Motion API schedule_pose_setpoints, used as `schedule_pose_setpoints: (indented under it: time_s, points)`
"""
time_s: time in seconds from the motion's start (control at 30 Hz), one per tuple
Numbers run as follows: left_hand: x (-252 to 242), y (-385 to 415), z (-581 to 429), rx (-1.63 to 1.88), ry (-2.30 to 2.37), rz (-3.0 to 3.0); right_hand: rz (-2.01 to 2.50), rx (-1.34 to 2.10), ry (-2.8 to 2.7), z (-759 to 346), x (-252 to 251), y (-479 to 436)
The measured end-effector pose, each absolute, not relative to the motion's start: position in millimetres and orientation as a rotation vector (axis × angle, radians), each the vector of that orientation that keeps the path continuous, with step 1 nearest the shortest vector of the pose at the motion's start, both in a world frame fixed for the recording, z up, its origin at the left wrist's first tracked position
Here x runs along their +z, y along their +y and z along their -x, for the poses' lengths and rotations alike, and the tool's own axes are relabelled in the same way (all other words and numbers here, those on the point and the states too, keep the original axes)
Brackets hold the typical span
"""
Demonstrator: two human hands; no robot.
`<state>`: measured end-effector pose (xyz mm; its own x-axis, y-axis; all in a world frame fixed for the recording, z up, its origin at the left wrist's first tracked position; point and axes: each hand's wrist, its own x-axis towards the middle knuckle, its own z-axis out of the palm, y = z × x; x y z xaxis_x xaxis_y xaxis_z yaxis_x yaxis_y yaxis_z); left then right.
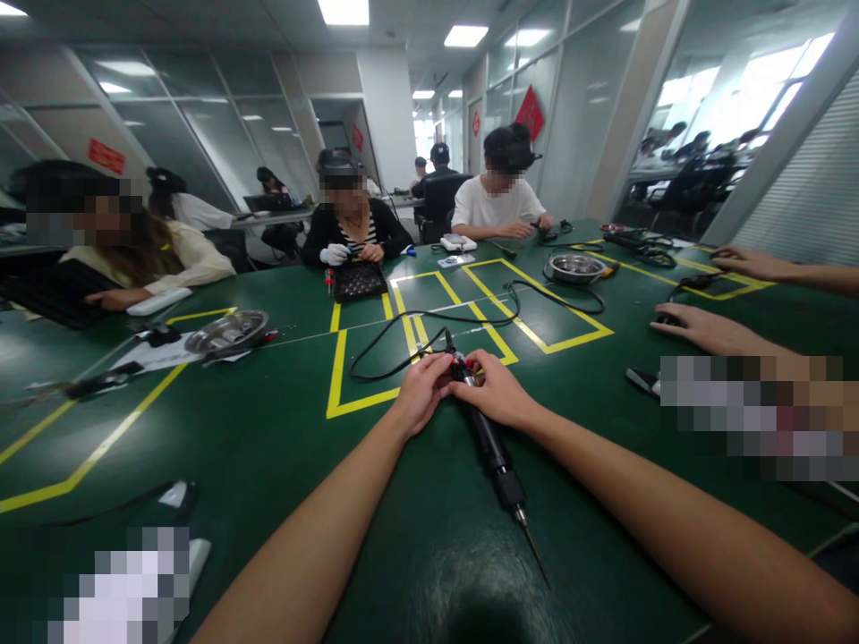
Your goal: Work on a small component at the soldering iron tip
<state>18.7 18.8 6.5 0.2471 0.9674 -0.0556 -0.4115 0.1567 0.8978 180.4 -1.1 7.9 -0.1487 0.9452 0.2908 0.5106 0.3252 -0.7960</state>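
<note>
A black electric screwdriver (493, 452) lies slantwise over the green table, its long thin bit pointing down toward me. My right hand (500, 389) is closed around its rear end, where a silver collar and a bit of red show. Fingers of my left hand (426, 389) pinch at the same end, beside the spot where the black cable (448, 338) joins the tool. Both hands touch there, and the exact grip of the left fingertips is partly hidden. From that end the cable loops away across the table.
Yellow tape outlines (547, 347) mark the green table (268, 483). Metal bowls stand at left (228, 333) and right (577, 268). A co-worker across holds a small item above a black tray (361, 282). Another person's hands (704, 329) rest at the right edge.
</note>
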Motion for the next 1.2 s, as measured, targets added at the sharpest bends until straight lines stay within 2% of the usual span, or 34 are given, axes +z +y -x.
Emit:
schedule_pose_setpoints:
  time_s: [0.83,1.2]
  points:
    - [8.1,17.3,-20.0,1.147,0.800,-0.914,1.293,0.763,-1.738,-176.8,10.0,-4.9]
    - [8.1,20.2,-18.2,1.251,0.760,-0.868,1.199,0.608,-1.918,-173.8,21.0,-49.9]
